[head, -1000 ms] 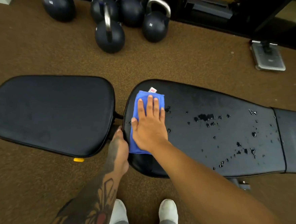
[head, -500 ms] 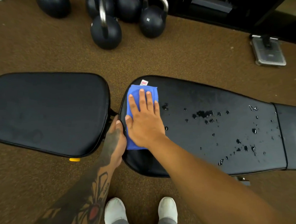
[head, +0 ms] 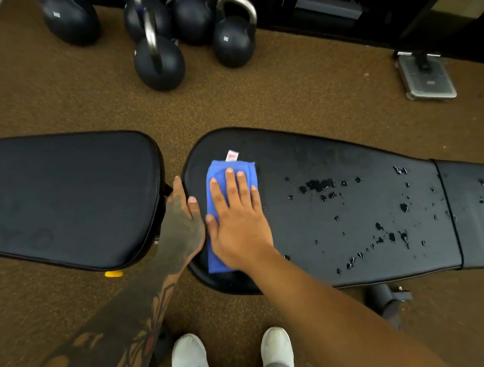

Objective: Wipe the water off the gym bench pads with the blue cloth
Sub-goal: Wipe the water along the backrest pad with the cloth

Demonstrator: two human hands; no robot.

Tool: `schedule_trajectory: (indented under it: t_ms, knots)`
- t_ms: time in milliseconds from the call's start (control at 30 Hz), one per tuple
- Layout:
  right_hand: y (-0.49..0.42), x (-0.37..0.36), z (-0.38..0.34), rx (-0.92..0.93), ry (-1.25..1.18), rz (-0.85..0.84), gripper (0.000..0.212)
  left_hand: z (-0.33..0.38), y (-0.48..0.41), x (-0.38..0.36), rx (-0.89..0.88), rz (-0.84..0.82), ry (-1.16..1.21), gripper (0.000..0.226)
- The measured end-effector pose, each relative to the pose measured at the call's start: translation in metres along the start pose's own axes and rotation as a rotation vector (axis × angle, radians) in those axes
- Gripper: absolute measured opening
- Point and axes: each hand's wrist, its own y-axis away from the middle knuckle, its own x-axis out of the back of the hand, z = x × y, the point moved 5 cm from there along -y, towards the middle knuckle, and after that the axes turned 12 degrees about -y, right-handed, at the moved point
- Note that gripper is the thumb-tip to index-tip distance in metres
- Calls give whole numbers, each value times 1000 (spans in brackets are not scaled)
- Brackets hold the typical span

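A folded blue cloth [head: 220, 173] with a white tag lies on the left end of the long black bench pad [head: 319, 155]. My right hand [head: 237, 218] presses flat on the cloth, fingers spread. My left hand [head: 180, 222] grips the pad's left edge in the gap between the two pads, thumb on top. Water drops [head: 318, 185] are scattered over the middle and right of the long pad. The shorter seat pad [head: 64, 195] on the left looks dry.
Several black kettlebells [head: 159, 60] stand on the brown floor beyond the bench. A grey metal foot plate [head: 425, 78] sits at the upper right. My white shoes [head: 187, 359] are below the bench, and a bench foot [head: 386, 299] shows under the long pad.
My right hand and the cloth have slid a little to the right and away from the pad's left edge. My left hand has moved up along that edge.
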Motion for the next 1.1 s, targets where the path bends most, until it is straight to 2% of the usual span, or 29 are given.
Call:
schedule_trajectory:
  t_ms: [67, 200, 267, 333, 500, 567, 633, 733, 933, 1000, 1100]
  knots:
    - [24, -1, 9, 30, -17, -4, 68, 3, -1, -1, -84, 2, -110, 58]
    - [15, 11, 39, -162, 0, 34, 68, 10, -5, -5, -312, 11, -431, 59]
    - [-7, 17, 39, -222, -1, 55, 67, 13, -7, -6, -367, -1, -579, 62]
    - [-20, 17, 33, -191, 5, 36, 68, 14, -11, -6, -388, -25, -652, 66]
    - [11, 16, 41, 90, 36, -54, 68, 14, -13, -6, -418, -44, -639, 69]
    - [10, 23, 60, 44, 41, -46, 69, 14, -14, -6, -406, -63, -639, 69]
    - [-10, 34, 72, -80, 46, 2, 69, 14, -13, -7, -400, -76, -652, 69]
    - [-57, 42, 67, -199, 33, 36, 69, 15, -13, -7, -415, -68, -687, 70]
    - [-58, 40, 51, 94, 90, -61, 68, 20, -13, -7, -462, -36, -773, 70]
    - [-60, 45, 66, 61, 87, -51, 68, 23, -14, -7, -486, -34, -795, 70]
    - [-80, 53, 76, -92, 79, -7, 69, 24, -16, -9, -497, -39, -791, 68]
